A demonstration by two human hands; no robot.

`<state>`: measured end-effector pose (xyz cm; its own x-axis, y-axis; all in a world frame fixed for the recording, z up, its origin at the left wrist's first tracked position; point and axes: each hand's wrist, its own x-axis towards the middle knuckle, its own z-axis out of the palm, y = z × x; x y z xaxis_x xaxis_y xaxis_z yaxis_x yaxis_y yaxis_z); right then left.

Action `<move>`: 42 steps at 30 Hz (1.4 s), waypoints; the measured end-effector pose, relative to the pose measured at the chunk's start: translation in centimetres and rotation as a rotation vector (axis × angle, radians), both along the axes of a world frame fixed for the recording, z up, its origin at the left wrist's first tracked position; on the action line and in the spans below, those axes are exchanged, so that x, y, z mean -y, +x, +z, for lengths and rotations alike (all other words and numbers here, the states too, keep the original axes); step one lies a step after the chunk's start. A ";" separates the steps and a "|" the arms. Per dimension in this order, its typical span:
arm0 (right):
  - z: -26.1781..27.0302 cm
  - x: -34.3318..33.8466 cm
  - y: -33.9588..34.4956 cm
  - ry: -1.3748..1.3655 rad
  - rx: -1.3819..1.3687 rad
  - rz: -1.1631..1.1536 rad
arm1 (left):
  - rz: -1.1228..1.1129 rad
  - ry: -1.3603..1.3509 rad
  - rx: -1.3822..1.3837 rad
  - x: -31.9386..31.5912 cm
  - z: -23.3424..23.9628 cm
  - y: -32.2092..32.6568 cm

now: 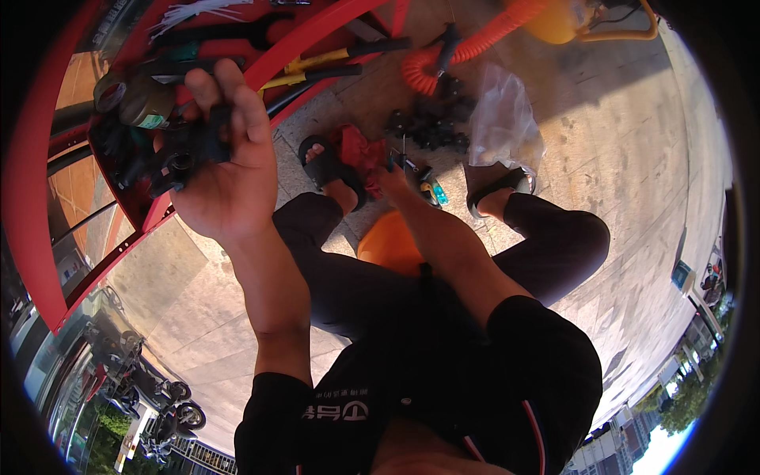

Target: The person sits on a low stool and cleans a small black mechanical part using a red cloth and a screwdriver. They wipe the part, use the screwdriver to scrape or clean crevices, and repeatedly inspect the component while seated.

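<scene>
My left hand is raised at the red tool cart's edge, palm up, with its fingers curled round a black plastic part. Some of that part is hidden behind the fingers, and its outline blends into the dark tray behind it. Low between the feet, my right hand is beside a crumpled red cloth. A dark slim tool seems to be in it, but the fingers are too small and shadowed to show the grip. Just past it lies a heap of small black parts on the paving.
A clear plastic bag lies by the right foot. Yellow-handled cutters, tape rolls and white cable ties crowd the cart. An orange coiled air hose crosses the ground ahead. An orange stool is beneath me.
</scene>
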<state>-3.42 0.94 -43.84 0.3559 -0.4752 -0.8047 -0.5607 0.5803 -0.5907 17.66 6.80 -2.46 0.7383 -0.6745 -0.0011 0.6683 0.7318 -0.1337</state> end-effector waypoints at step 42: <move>3.5 8.5 -15.7 0.353 -0.094 0.194 | -0.201 0.047 0.019 4.8 -1.7 -0.1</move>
